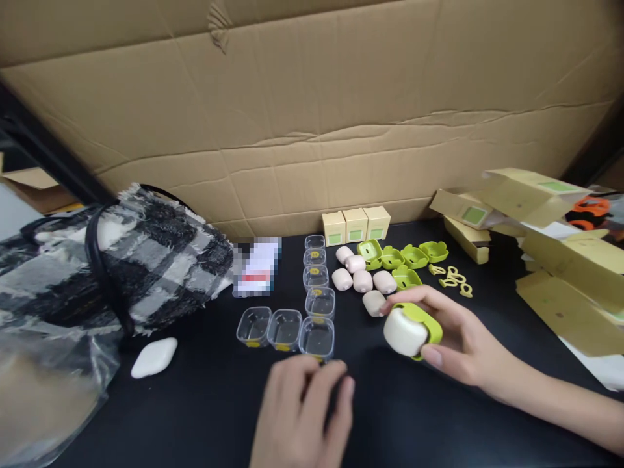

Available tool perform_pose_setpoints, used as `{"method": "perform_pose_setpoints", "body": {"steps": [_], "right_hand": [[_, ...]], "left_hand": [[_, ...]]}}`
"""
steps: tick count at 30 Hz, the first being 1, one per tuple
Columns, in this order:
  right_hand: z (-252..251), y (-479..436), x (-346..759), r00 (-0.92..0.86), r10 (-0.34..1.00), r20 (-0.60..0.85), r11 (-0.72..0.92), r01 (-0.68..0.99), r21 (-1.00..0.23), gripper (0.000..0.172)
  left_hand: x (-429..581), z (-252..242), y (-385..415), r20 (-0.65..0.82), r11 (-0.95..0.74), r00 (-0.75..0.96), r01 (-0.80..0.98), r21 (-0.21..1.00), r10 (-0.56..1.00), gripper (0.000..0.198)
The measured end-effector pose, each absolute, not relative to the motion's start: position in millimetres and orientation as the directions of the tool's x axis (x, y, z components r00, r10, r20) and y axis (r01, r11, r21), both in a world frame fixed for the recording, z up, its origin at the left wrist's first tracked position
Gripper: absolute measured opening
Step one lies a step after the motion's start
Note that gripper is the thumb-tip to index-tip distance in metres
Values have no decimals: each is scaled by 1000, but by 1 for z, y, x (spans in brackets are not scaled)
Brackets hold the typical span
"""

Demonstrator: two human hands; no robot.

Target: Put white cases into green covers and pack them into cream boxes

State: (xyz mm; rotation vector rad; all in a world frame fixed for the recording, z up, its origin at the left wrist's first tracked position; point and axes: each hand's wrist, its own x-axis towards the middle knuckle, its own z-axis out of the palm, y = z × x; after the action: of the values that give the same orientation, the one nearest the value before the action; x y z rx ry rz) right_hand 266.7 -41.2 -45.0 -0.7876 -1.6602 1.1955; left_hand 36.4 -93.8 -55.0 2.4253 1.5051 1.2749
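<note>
My right hand (453,331) is closed around a rounded white block (404,331) seated in a lime-green cover (431,322), held up above the black table. Just behind it lies a cream rounded block (373,303), close to my fingertips. Low in the middle, my left hand (305,409) is loosely curled with a gap between thumb and fingers, and no object shows in it. Its fingertips are by the near edge of a clear plastic cup (316,338); whether they touch it I cannot tell. Several pale pink blocks (363,281) and green covers (414,256) are grouped behind my right hand.
More clear cups (284,330) form an L-shaped row. Small yellow boxes (355,224) stand at the back, with yellow rings (452,276) and opened cartons (560,279) at right. At left are a checked bag (160,260), a white case (155,357) and plastic wrap (53,396).
</note>
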Motion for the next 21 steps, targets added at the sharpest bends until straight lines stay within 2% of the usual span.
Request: {"method": "perform_pose_setpoints", "body": {"steps": [1, 3, 4, 6, 10, 13, 15, 17, 19, 21], "right_hand": [[-46, -41, 267, -375, 880, 291, 311, -7, -950, 39], [-48, -42, 266, -372, 890, 263, 273, -27, -962, 42], [-49, -43, 265, -366, 895, 256, 259, -43, -965, 43], [-49, -44, 263, -354, 902, 246, 242, -57, -969, 42], [-43, -45, 262, -311, 924, 221, 231, -5, -973, 37], [-40, -45, 262, -303, 921, 244, 272, 53, -961, 35], [-40, -45, 263, -341, 887, 311, 363, 99, -926, 40], [-41, -45, 264, -380, 847, 372, 449, 136, -883, 45], [-42, -46, 265, -403, 827, 391, 490, 178, -853, 46], [-43, -48, 266, -429, 813, 393, 518, 227, -824, 43]], "left_hand": [[28, -53, -89, 665, -493, 217, 831, 258, 715, 19], [17, -51, -80, 640, -381, 244, 921, 83, 728, 21], [15, -52, -78, 615, -358, 252, 932, 53, 747, 20], [16, -56, -78, 568, -357, 254, 931, 77, 783, 20], [34, -60, -89, 511, -487, 297, 824, 290, 807, 20], [49, -56, -93, 354, -535, 403, 675, 509, 844, 20], [57, -53, -92, 221, -448, 423, 571, 688, 879, 17], [64, -52, -90, 112, -281, 367, 448, 849, 923, 22], [68, -53, -88, 26, -130, 302, 327, 936, 953, 34], [71, -55, -87, -19, -58, 279, 264, 963, 960, 40]]}}
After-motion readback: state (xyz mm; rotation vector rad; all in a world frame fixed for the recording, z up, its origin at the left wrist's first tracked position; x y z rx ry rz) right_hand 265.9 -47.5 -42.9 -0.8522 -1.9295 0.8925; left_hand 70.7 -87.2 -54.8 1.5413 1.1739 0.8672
